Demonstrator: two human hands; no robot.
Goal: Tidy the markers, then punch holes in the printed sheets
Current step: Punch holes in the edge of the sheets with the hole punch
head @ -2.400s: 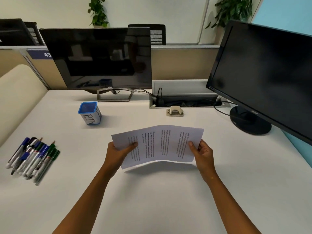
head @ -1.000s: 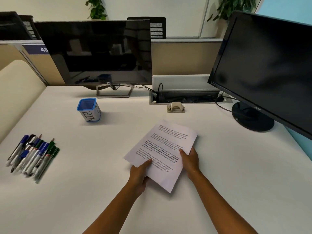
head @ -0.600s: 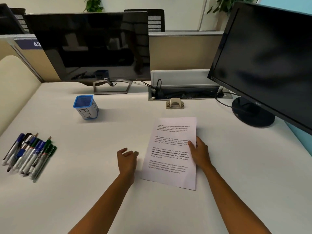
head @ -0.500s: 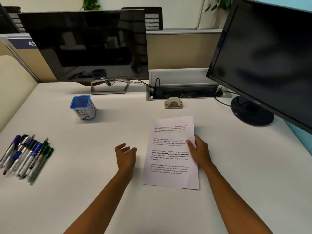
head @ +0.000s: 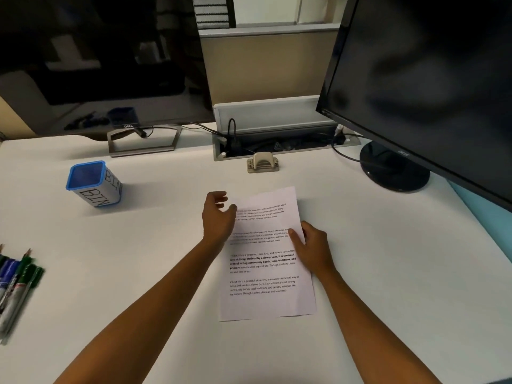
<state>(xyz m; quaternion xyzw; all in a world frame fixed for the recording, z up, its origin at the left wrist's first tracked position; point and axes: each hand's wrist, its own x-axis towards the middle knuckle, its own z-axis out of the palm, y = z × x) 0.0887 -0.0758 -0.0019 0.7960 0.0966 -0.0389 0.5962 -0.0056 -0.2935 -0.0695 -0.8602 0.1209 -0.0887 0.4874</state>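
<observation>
The sheets (head: 266, 256) lie flat at centre frame on the counter (head: 388, 259), pinned by the right hand (head: 311, 246); the left hand (head: 217, 217) hovers relaxed and empty, likely reaching for the punch (head: 263, 162) above. The markers (head: 15, 281) at the left edge look untidied.

The blue-rimmed cup (head: 92, 184) carries "BIN" in black letters on two of its faces. The left monitor (head: 102, 59) shows "DELL" on its lower bezel. The printed sheet (head: 266, 270) has paragraphs; its bold lines read "Defined by a slower pace, it is centered around strong community bonds, local traditions".
</observation>
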